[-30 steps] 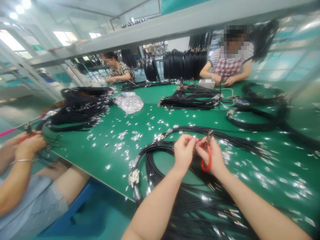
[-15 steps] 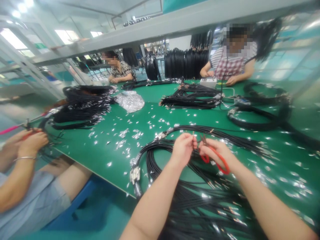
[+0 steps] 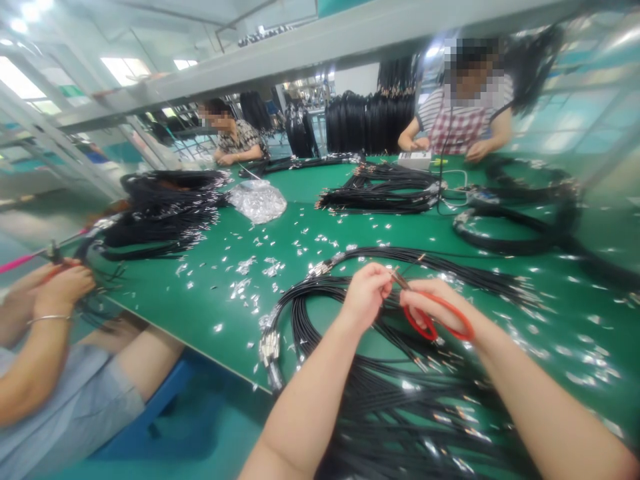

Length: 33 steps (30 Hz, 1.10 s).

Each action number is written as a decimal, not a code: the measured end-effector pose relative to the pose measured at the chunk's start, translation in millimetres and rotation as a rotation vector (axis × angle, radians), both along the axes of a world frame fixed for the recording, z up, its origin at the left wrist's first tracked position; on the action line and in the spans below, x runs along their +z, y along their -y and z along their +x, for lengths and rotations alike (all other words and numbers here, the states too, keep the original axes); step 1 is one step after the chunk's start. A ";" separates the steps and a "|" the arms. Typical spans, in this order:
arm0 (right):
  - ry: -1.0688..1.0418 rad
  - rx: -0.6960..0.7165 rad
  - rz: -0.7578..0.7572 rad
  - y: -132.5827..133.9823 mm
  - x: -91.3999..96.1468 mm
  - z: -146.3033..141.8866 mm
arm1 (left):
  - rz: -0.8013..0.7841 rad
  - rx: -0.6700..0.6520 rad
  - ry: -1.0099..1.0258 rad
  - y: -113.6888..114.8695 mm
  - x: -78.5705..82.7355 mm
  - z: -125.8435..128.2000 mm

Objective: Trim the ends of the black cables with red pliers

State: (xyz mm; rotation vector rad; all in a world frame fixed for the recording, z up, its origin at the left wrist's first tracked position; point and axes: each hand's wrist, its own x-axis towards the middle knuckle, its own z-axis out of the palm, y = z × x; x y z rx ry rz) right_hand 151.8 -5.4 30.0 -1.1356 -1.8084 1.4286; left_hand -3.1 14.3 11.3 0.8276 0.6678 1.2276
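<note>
My left hand (image 3: 368,297) is closed in a pinch around the thin end of a black cable; most of that cable is hidden by the hand. My right hand (image 3: 440,301) grips red-handled scissors (image 3: 469,325), whose blades meet the cable end at my left fingertips. Beneath both hands lies a looped bundle of black cables (image 3: 305,320) with bare, coppery ends fanned out to the right. Behind them, another black cable bundle (image 3: 400,253) curves across the green table (image 3: 210,347).
Silvery scraps (image 3: 245,265) litter the tabletop. A clear plastic bag (image 3: 260,201) sits near cable piles (image 3: 165,213) at the left. A co-worker's hands (image 3: 65,287) hold a tool at the left edge. Two people sit across the table, under a grey overhead beam (image 3: 240,77).
The scissors have swung toward my left hand, and their blades now reach the cable end between its fingertips. The view has shifted slightly.
</note>
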 end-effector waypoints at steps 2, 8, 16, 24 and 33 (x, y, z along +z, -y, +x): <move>-0.037 -0.013 -0.037 0.6 0.3 -1.2 | -0.005 -0.016 -0.032 1.4 1.6 0.4; -0.179 -0.070 -0.088 1.2 -1.9 -4.4 | 0.030 -0.011 -0.052 1.0 1.5 -0.9; -0.008 -0.541 0.213 16.0 13.1 24.0 | 0.233 0.076 -0.380 9.8 -16.1 17.7; 0.195 -0.957 0.326 37.4 -50.3 84.6 | 0.721 -0.333 -0.963 33.8 -55.6 52.5; -0.080 -0.645 0.046 22.7 -82.7 114.4 | 0.803 -0.396 -1.160 36.4 -59.1 58.3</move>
